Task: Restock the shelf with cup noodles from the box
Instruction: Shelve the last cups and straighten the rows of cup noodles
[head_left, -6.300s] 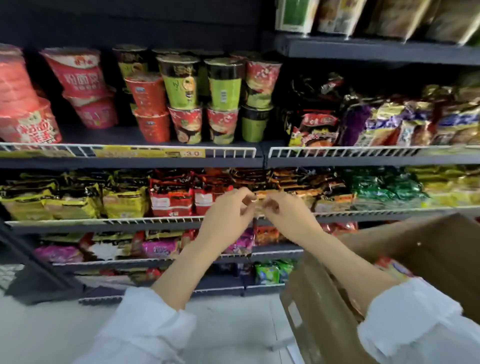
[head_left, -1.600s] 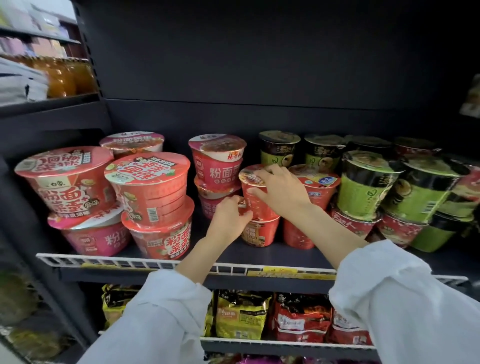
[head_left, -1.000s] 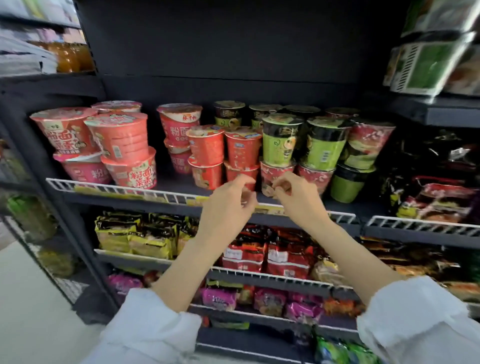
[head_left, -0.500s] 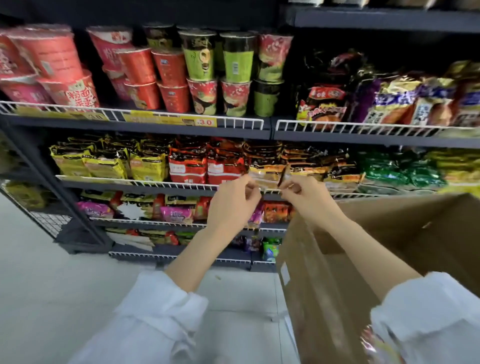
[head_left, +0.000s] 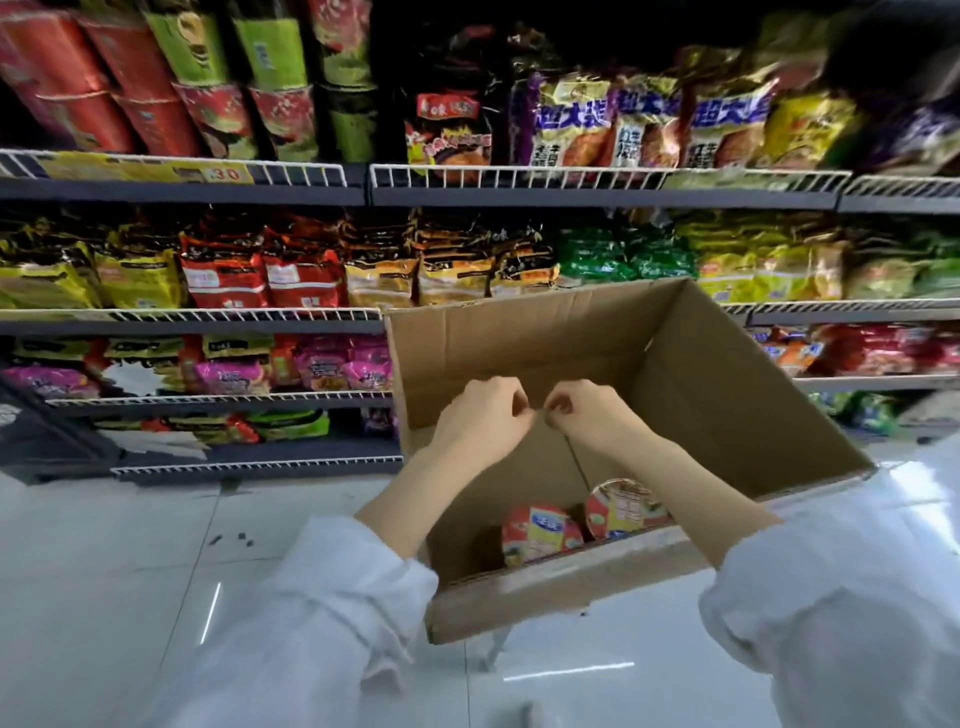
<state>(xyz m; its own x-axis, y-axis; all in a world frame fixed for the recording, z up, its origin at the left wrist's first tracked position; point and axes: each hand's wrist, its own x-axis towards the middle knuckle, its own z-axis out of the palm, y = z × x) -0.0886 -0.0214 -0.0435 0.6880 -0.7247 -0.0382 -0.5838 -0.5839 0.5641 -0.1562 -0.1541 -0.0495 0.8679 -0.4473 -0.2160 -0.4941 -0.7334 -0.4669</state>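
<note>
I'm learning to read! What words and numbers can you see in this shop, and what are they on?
".30" on the yellow price strip along the top shelf rail.
"超大" in big white characters, repeated on the purple snack bags; the third character is too blurred.
Smaller print on those bags: too blurred to read.
Red snack bag: white logo, not readable.
Cup noodles in the cardboard box: labels too blurred.
Lower-shelf packets: too small.

Left hand (head_left: 480, 418): raised at mid-frame, fingers curled, empty.
Right hand (head_left: 589, 415): level with left, fingers curled, fingertips nearly meeting it.
Forearms: bare, white sleeves pushed back.
</note>
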